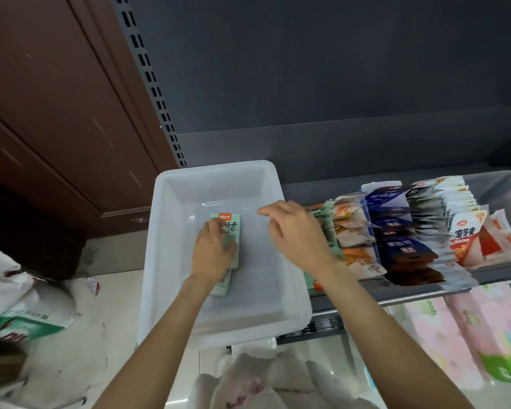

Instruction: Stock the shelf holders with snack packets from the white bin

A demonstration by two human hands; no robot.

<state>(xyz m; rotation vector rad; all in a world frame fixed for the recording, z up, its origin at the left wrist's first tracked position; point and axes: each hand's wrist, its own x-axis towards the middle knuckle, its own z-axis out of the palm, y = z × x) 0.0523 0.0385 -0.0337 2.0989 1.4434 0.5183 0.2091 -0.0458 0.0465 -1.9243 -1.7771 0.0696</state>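
The white bin sits on the left end of the dark shelf. Inside it, my left hand grips a small stack of pale green snack packets with an orange label at the top. My right hand hovers over the bin's right side, fingers loosely spread and holding nothing. To the right of the bin, clear shelf holders carry rows of packets: green and orange ones, dark blue ones, and white ones.
A grey slotted upright and dark back panel stand behind the shelf. A brown wooden cabinet is at the left. White plastic bags lie on the floor. Pink packages fill the lower shelf at right.
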